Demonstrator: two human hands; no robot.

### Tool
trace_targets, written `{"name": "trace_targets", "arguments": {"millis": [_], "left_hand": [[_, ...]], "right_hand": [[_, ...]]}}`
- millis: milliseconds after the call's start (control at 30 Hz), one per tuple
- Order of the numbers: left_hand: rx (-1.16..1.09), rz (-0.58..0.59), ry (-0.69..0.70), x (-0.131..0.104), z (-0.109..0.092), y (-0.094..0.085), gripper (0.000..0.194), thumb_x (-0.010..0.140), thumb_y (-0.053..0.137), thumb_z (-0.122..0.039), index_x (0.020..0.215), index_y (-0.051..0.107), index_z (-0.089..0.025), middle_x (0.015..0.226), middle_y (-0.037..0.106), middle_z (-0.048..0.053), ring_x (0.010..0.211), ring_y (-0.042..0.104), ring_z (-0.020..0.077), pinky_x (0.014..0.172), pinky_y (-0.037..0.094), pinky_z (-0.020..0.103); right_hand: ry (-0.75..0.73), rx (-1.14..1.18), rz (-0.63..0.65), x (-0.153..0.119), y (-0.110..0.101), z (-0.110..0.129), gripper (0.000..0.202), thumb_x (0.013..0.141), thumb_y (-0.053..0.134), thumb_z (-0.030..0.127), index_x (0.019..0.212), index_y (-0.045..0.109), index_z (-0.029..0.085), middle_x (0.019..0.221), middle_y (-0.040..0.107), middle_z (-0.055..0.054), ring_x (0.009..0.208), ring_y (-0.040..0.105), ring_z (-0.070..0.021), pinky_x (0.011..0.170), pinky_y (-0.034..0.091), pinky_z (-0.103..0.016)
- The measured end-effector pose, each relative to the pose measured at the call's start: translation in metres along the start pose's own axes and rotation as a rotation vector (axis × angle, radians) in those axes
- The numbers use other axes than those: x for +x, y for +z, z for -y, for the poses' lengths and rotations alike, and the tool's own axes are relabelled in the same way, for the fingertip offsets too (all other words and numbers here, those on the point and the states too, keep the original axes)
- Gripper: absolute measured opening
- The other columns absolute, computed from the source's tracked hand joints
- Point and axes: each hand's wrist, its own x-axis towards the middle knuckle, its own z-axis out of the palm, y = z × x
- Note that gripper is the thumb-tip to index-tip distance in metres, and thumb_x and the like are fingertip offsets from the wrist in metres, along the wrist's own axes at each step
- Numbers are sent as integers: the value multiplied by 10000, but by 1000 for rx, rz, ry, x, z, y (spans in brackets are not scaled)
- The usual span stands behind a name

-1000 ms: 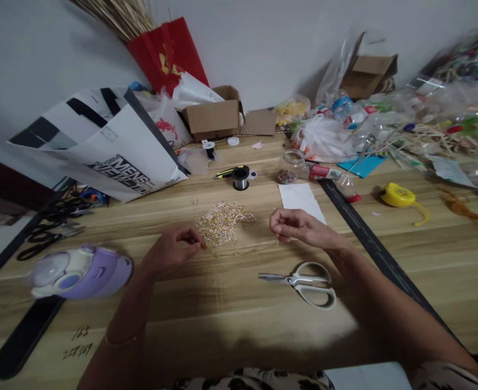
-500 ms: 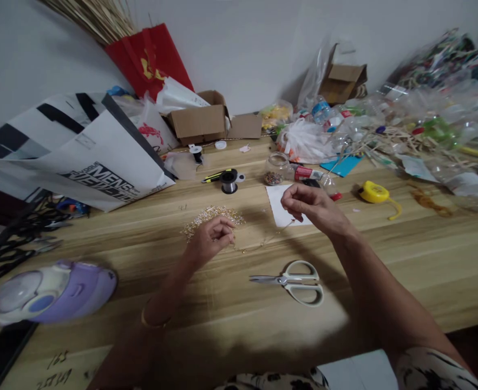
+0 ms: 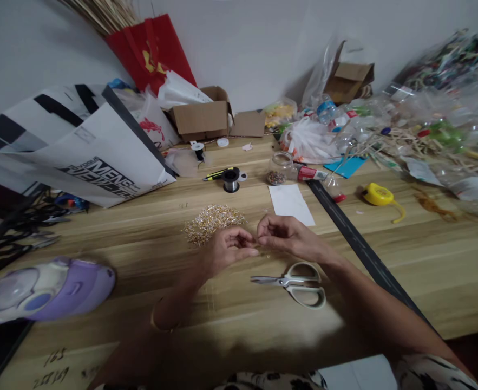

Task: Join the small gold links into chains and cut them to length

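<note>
My left hand (image 3: 233, 250) is curled beside the bead pile, thumb stretched toward my right hand, its fingertips almost meeting the other hand's. What lies between its fingers is too small to make out. My right hand (image 3: 285, 236) pinches the thin beaded strand, mostly hidden by the fingers; a small shiny bit of the strand (image 3: 268, 256) shows just below. A heap of gold and clear beads (image 3: 211, 221) lies behind my left hand. Scissors with pale handles (image 3: 289, 280) rest below my right hand, blades pointing left. A white paper sheet (image 3: 290, 203) lies behind it.
A wire spool (image 3: 231, 180) and a bead jar (image 3: 278, 169) stand farther back. Plastic bottles (image 3: 425, 119) crowd the right, near a yellow tape measure (image 3: 379, 194). On the left are a paper bag (image 3: 96, 151), a purple device (image 3: 72, 290) and black-handled scissors (image 3: 11, 246).
My right hand has moved left and nearer, off the paper, and my left hand slightly right, so they come together. The strand stretched between them before is now gathered. A dark table strip has become visible.
</note>
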Motion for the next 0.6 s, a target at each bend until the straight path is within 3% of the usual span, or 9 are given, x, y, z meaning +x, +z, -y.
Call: {"name": "trace_targets", "arguments": {"millis": [367,600], "left_hand": [[413,-76,227,6,4,9,82,678,695,-190,656,628,-149,631,607,-14,603,537,106,600,423,215],[508,-56,278,11,-1,9,92,714,650,-177,630,620,-157,624,604,-7,603,535,115,590,404,222]], "right_hand": [[23,-119,45,3,1,-12,194,849,580,324,807,572,135,657,478,36,583,392,-80,528,291,-200],[-25,-241,13,2,-1,-9,182,862,563,302,811,603,132,672,531,20,607,444,-92,558,331,-205]]}}
